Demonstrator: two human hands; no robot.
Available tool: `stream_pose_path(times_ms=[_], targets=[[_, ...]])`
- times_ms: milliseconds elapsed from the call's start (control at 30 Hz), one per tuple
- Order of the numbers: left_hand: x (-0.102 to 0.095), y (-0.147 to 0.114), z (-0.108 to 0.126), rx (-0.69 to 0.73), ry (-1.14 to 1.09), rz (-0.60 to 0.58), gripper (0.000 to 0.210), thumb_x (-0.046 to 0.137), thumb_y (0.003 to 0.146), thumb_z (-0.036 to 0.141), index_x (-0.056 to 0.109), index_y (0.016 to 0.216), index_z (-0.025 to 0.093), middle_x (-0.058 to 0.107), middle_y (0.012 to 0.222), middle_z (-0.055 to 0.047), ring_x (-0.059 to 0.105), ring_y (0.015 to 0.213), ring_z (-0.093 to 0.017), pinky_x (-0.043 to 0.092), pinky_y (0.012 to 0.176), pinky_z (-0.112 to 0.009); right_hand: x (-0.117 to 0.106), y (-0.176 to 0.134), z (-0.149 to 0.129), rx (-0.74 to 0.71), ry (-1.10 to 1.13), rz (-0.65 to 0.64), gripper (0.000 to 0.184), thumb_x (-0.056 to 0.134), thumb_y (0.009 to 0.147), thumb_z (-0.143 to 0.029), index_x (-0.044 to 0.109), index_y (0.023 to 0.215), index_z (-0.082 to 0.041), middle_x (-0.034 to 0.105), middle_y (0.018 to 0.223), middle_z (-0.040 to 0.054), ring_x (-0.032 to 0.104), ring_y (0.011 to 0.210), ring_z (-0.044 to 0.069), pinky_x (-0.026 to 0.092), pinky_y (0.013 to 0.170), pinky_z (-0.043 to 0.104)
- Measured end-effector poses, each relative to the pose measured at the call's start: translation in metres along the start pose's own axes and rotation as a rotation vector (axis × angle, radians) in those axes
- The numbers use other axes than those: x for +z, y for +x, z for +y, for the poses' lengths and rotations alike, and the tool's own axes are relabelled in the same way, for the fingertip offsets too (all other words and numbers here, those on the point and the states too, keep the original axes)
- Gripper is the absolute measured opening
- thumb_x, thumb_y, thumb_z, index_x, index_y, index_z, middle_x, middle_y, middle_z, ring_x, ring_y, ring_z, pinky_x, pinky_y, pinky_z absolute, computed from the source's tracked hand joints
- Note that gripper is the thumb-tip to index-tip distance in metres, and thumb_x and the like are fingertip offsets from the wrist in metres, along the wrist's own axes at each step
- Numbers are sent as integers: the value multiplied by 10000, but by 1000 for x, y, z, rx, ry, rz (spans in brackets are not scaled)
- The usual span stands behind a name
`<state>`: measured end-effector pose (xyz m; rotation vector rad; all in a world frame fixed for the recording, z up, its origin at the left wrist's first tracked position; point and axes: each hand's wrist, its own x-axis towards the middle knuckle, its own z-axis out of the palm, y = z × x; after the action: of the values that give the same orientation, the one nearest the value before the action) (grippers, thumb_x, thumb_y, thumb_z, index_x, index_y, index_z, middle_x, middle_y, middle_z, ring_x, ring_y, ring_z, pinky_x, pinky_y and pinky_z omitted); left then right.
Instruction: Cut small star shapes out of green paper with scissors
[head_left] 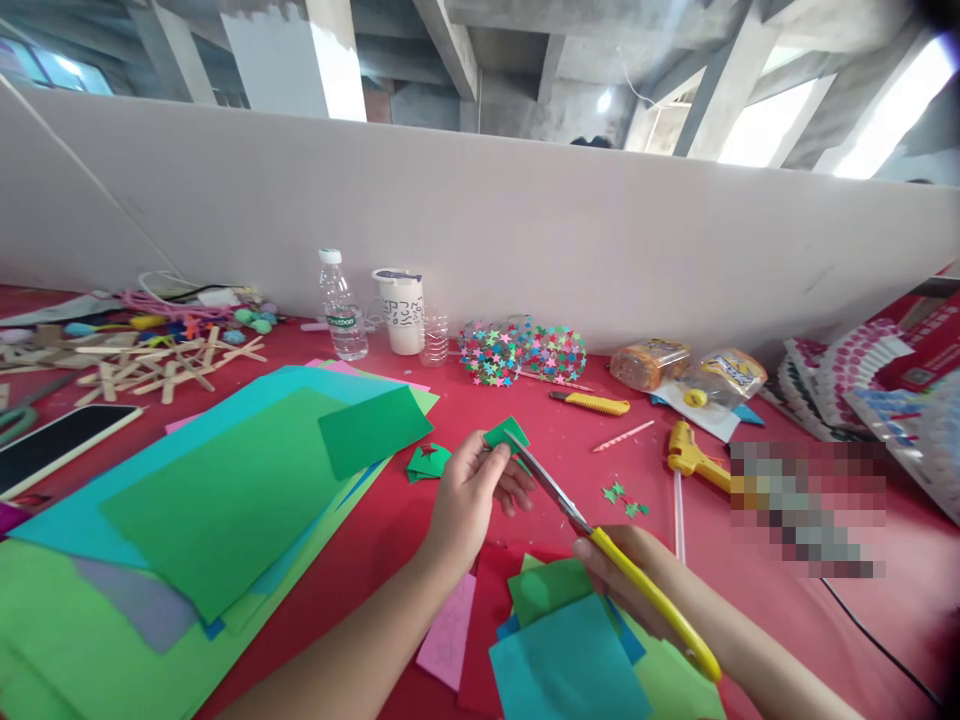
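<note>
The step in hand looks to be cutting: a small green piece [504,432] is being trimmed with scissors [660,602] above the red desk [352,560]. The left hand [469,492] pinches the piece between thumb and forefinger near one edge, its other fingers loosely curled below. The right hand [637,550] is wrapped round the yellow handles, with the blades pointing up and away to the left. Their tips lie over the piece, close to the left fingertips; whether foam or paper sits between the blades, and how far apart they stand, I cannot tell.

Just left of the left hand lie more green offcuts [427,461], with a red star shape on top. Small stars [626,500], green and red, lie beyond the right hand. In front of the hands is a pile of small sheets [562,655]; larger sheets [225,490] spread to the left.

As I judge it, the next move calls for a steady left pinch, turning the piece to meet the blades, and short closing strokes from the right. The left fingertips need to stay clear of the cutting line.
</note>
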<state>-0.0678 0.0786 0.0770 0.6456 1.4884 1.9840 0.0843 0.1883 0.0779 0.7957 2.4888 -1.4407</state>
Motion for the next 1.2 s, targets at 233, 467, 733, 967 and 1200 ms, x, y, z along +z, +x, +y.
stream_pose_path(times_ms=[233,467,733,967,1200], targets=[[-1,1,-2,-4,-14,-17,278,552,790,414,396,707,198,656,570,-11,613,423,-146,373,369,-199,0,4,3,-30,-32,23,546,429,779,-704,423,582,-194,357,417,-62,337,362,74,212,360,205],[0,0,-1,-6,-16,2,290,561,774,423,384,707,203,653,559,-5,606,411,-147,365,366,-200,-1,6,6,-88,-101,69,562,431,767,-712,395,551,-194,383,476,-40,362,456,95,268,419,208],[0,1,-2,-6,-16,-1,264,544,793,393,378,713,205,655,563,-5,609,417,-145,359,365,-195,0,8,9,-83,-113,69,536,443,772,-684,376,559,-197,338,506,-54,304,477,91,244,454,226],[-1,1,-3,-8,-12,-4,251,541,804,376,384,713,203,652,563,-1,587,406,-124,368,368,-189,-2,5,6,-64,-111,23,515,439,795,-662,363,574,-202,283,518,-65,259,478,89,205,453,225],[-3,2,-2,-5,-1,-4,239,545,802,382,425,722,191,652,574,-7,581,414,-121,376,378,-192,-3,5,11,-117,-52,19,472,449,843,-584,329,600,-198,246,564,-71,224,522,83,182,458,227]])
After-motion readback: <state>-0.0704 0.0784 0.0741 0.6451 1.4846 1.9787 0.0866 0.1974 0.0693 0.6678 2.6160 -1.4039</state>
